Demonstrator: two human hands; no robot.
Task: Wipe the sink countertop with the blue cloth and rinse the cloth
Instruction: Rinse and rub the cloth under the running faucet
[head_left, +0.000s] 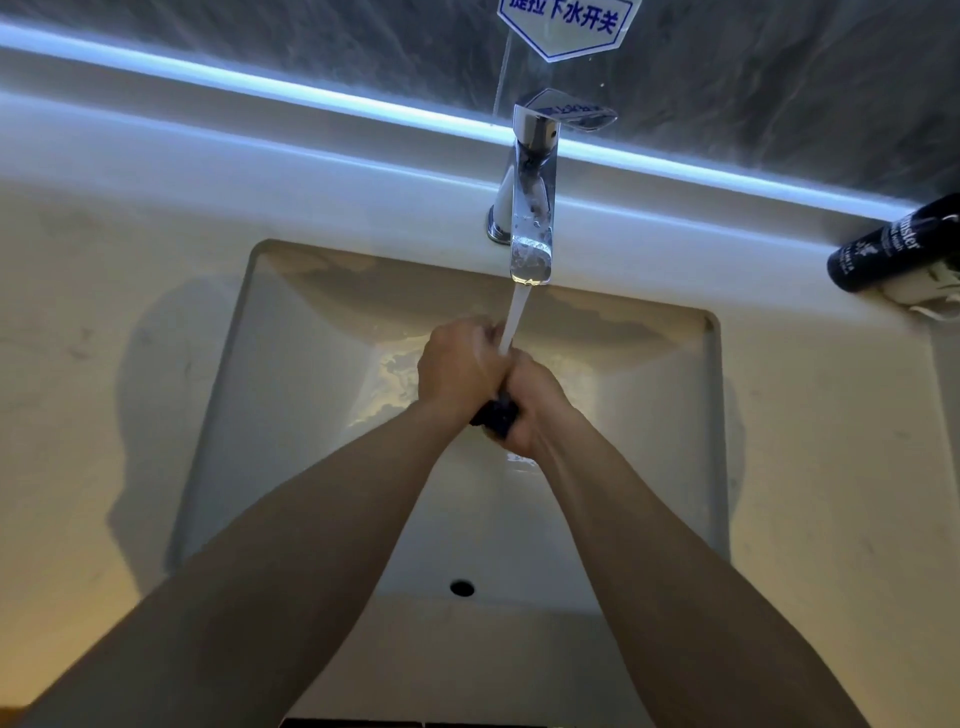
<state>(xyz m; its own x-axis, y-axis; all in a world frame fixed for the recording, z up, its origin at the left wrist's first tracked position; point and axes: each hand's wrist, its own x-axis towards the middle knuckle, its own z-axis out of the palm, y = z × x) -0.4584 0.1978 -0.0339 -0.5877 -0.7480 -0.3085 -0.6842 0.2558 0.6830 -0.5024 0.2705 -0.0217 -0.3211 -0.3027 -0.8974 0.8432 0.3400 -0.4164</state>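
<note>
Over the middle of the white rectangular sink basin (291, 415), my left hand (460, 364) and my right hand (535, 400) are pressed together around the blue cloth (497, 414). Only a dark, bunched bit of cloth shows between the palms; the rest is hidden. A stream of water (514, 319) runs from the chrome faucet (530, 208) straight onto my hands. The pale countertop (78, 364) surrounds the basin on both sides.
A dark bottle (893, 249) lies on its side at the right back of the countertop, over something white. A blue-and-white sign (563, 23) hangs on the grey wall behind the faucet. The overflow hole (461, 587) sits in the basin's near wall.
</note>
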